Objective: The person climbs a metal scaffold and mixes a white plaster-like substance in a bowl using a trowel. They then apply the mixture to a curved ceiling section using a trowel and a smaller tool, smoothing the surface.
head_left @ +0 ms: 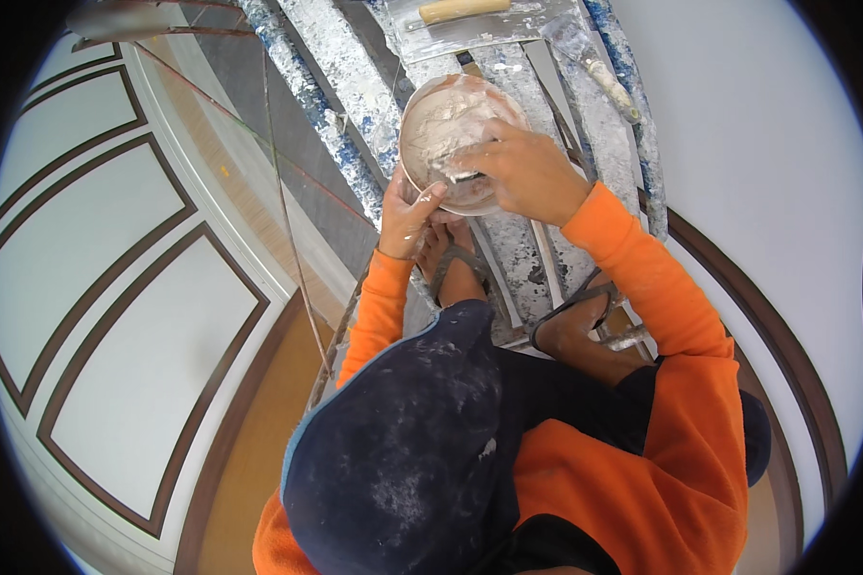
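Note:
A round bowl [408, 115] with a pinkish rim holds pale, wet-looking plaster or putty. My left hand [408, 216] grips the bowl's lower left side, its thumb over the rim and the other fingers mostly hidden underneath. Inside the bowl, at its right, my right hand [532, 172] is closed with bent fingers. A small dark and whitish edge [465, 176] shows by its fingertips, too little to name. White smears mark the fingers of both hands.
Paint-spattered planks [527, 259] carry my sandalled feet. Beyond the bowl lie a wide-bladed trowel [465, 10] with a wooden handle and a scraper-like tool [609, 86]. Thin scaffold bars [278, 163] cross at left. A white panelled wall [153, 383] and a plain wall [738, 125] flank me.

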Motion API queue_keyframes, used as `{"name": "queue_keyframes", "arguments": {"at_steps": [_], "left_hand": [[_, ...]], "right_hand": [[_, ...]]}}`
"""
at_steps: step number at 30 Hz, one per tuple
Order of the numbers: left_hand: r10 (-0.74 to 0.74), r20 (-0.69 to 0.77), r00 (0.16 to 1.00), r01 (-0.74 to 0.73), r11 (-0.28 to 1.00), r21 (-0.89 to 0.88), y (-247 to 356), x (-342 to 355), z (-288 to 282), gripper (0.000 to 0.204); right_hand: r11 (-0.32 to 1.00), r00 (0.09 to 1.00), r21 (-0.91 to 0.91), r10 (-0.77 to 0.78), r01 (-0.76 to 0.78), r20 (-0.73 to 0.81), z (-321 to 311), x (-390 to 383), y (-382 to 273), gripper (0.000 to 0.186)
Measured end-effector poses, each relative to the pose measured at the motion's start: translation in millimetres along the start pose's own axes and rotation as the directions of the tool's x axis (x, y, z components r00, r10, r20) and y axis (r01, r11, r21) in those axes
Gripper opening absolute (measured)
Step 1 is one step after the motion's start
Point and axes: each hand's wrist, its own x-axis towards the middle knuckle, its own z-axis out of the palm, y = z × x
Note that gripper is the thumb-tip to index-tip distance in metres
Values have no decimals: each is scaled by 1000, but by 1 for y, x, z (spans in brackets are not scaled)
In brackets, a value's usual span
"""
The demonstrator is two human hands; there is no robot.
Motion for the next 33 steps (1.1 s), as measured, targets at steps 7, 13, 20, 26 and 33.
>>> {"name": "queue_keyframes", "arguments": {"at_steps": [7,13,20,26,33], "left_hand": [[0,-37,999,1,999,34,0,-3,2,70],[8,-15,1000,-7,999,33,-2,-1,8,66],[20,-12,1000,-19,999,41,-3,-3,12,65],[3,-38,999,0,996,88,-9,-2,4,64],[-6,-30,1000,8,995,97,-5,-3,5,65]], "right_hand": [[997,980,75,44,-30,-192,-3,4,15,42],[988,992,-137,-81,67,-95,18,-6,17,39],[997,993,-80,10,-20,-120,9,0,15,37],[999,997,-48,2,-5,-81,6,-4,17,43],[999,999,-45,29,-31,-36,10,-7,8,44]]}}
